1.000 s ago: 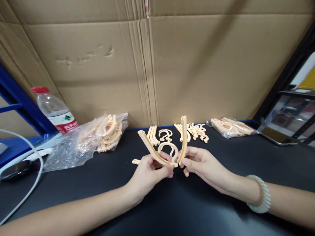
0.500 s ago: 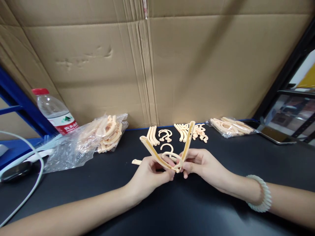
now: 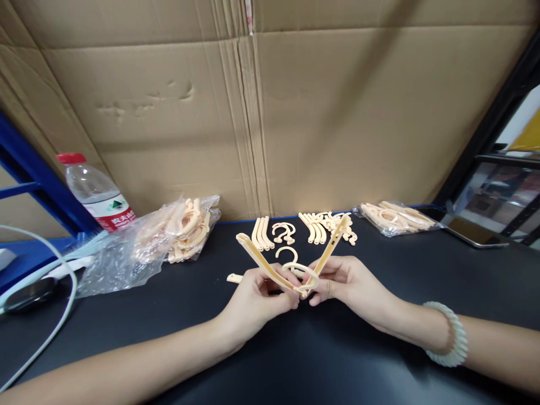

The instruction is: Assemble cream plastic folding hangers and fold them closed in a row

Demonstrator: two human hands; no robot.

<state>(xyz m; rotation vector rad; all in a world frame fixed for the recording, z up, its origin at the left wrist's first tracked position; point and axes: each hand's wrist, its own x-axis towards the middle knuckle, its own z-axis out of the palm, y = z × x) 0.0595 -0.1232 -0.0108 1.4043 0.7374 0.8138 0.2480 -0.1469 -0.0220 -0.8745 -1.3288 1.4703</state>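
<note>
Where the two peach plastic strips meet is mostly covered by the fingertips, so the joint itself cannot be made out. The curved hook piece [image 3: 304, 271] sits right at that meeting point, just above the thumbs, and I cannot tell whether it is clipped in or only resting there. The left hand [image 3: 258, 299] has its fingers closed round the lower end of the left strip [image 3: 261, 260], which rises up and leftward from them. The right hand [image 3: 346, 284] pinches the lower end of the right strip [image 3: 331, 247], which slants up and rightward. Together the strips form a V just above the black table [image 3: 295, 354]. Both forearms are cut off by the lower edge, and the right wrist wears a pale bead bracelet [image 3: 454, 340].

Well to the left of the left fingers, a crumpled clear bag [image 3: 139, 253] holds more peach parts, blurred by the film. Far to the right of the right fingers, a flatter bag [image 3: 399, 216] holds long curved pieces.

Just behind the fingertips lies a loose hook [image 3: 287, 252]. A short peach bit [image 3: 233, 277] lies just left of the left fingers. Farther behind, at the foot of the cardboard wall [image 3: 337, 112], are a stack of strips [image 3: 261, 232], a pair of hooks [image 3: 283, 229] and a heap of small parts [image 3: 342, 229], which the right strip's tip partly covers. Far left stand a water bottle [image 3: 97, 194] and a white cable [image 3: 63, 298]
</note>
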